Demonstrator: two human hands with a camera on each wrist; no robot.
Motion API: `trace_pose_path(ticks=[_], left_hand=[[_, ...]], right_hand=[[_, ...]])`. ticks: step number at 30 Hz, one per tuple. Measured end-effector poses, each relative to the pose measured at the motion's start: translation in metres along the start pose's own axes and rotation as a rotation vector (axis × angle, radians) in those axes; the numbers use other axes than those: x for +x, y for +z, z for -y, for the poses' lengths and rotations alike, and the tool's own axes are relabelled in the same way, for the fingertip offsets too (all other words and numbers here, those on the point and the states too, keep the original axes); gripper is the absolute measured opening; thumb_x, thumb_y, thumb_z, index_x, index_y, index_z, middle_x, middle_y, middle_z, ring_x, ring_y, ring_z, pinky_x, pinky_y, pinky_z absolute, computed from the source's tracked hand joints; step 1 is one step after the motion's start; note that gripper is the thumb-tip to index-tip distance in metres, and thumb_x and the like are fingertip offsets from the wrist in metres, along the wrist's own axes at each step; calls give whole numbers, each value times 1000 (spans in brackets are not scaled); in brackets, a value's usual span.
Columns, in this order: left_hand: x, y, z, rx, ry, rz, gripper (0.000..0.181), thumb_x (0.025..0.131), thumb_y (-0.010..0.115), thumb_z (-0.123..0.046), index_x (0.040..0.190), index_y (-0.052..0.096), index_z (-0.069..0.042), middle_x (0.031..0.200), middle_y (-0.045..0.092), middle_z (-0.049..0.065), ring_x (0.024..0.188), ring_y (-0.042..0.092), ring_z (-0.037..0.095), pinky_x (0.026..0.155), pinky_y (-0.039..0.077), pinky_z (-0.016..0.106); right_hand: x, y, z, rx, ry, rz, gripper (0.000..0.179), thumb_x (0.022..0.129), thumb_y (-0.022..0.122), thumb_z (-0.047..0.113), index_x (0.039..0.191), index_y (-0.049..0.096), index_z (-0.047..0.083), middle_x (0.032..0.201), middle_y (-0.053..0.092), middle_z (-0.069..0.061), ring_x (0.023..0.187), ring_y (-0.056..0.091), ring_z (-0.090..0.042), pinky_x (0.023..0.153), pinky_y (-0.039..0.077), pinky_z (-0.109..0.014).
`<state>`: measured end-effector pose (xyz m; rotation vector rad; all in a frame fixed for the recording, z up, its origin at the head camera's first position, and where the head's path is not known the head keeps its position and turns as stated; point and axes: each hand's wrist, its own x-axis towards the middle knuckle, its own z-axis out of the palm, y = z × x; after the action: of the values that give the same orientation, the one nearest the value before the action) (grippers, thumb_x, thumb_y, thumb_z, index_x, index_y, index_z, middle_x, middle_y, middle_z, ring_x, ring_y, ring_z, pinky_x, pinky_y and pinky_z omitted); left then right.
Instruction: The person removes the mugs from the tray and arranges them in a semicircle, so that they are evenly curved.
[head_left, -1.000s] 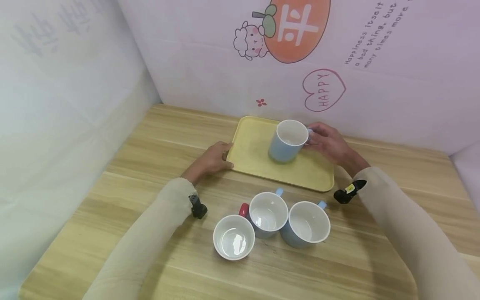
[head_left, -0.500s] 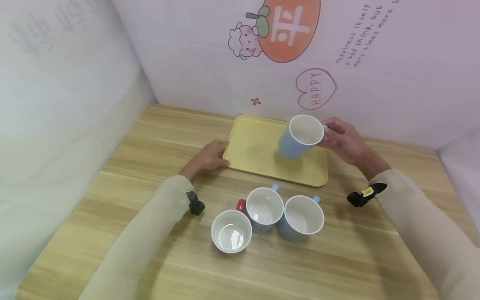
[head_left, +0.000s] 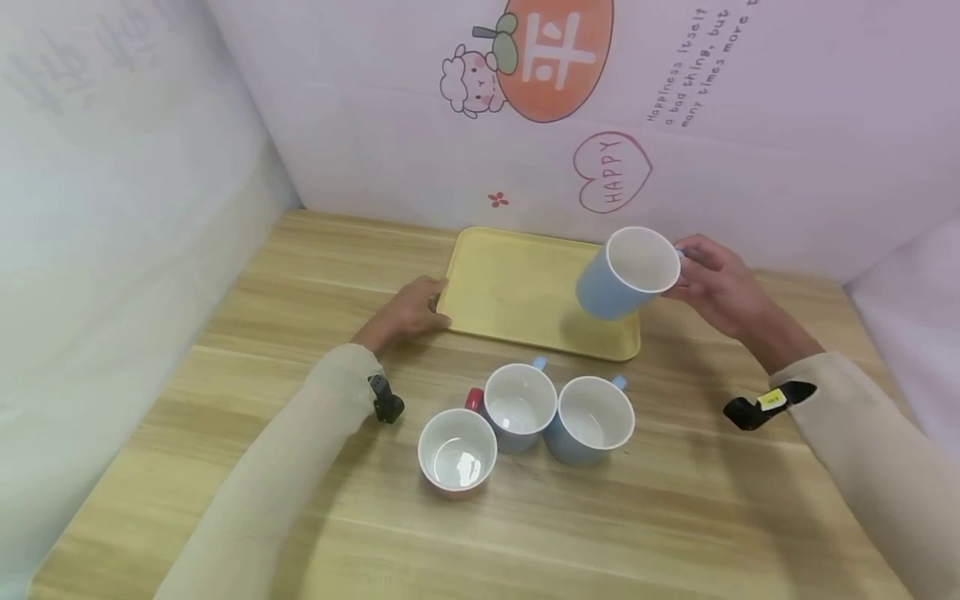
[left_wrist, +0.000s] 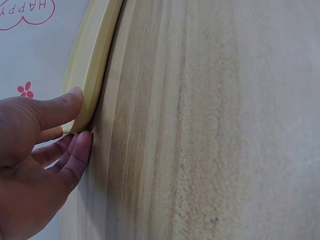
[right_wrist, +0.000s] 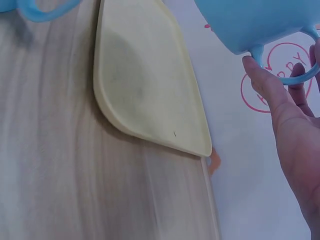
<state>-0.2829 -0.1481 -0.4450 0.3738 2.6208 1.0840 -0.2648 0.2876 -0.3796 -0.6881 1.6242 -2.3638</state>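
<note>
A light-blue mug (head_left: 617, 287) with a white inside is held up above the right part of a yellow tray (head_left: 510, 283), tilted a little. My right hand (head_left: 723, 287) grips it by its handle; the right wrist view shows fingers curled through the handle (right_wrist: 300, 77) and the mug's underside away from the tray. At the tray's left end my left hand (head_left: 408, 312) holds the corner, its thumb (left_wrist: 62, 110) on the rim and the other fingers around the edge. In the right wrist view the tray surface (right_wrist: 145, 75) is bare.
In front of the tray, two blue mugs (head_left: 520, 400) (head_left: 588, 417) and a shorter white-lined cup (head_left: 457, 450) with a red handle stand close together on the wooden table (head_left: 247, 350). A printed white sheet (head_left: 375, 150) rises right behind the tray.
My right hand has lifted the blue mug from the tray and carried it right, tilting it. The left hand stays at the tray's corner. The whole view has shifted slightly.
</note>
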Motion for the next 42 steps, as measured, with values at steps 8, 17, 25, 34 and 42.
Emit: trace_pose_path(ticks=[8, 17, 25, 34, 42], left_hand=[[-1, 0, 0, -8, -11, -1, 78, 87, 74, -5, 152, 32, 5, 146, 41, 27, 119, 51, 37, 106, 41, 44], [-1, 0, -1, 13, 10, 7, 77, 89, 73, -6, 152, 31, 6, 149, 38, 29, 125, 47, 38, 111, 36, 44], [-3, -3, 0, 46, 10, 4, 77, 90, 73, -7, 152, 31, 6, 149, 38, 29, 123, 48, 37, 110, 36, 44], [2, 0, 2, 33, 25, 18, 77, 89, 73, -6, 152, 30, 7, 147, 39, 30, 122, 49, 39, 110, 37, 44], [2, -3, 0, 51, 32, 19, 78, 88, 74, -7, 152, 30, 8, 148, 38, 30, 128, 46, 38, 113, 33, 44]], right_hand=[[-27, 2, 12, 15, -11, 36, 26, 103, 39, -8, 112, 63, -3, 107, 64, -12, 95, 63, -21, 79, 58, -35], [-55, -1, 29, 39, -12, 80, 28, 104, 36, -8, 117, 61, -5, 115, 63, -14, 100, 63, -22, 81, 57, -34], [-77, 2, 32, -7, 8, 70, 30, 103, 34, -10, 118, 60, -8, 116, 63, -14, 99, 63, -22, 78, 57, -32], [-99, 7, 33, -3, -5, 111, 31, 103, 35, -10, 121, 60, -7, 118, 63, -13, 100, 62, -19, 78, 57, -28], [-120, 10, 30, 57, -15, 169, 31, 102, 32, -14, 123, 55, -12, 128, 58, -16, 111, 58, -24, 82, 56, -31]])
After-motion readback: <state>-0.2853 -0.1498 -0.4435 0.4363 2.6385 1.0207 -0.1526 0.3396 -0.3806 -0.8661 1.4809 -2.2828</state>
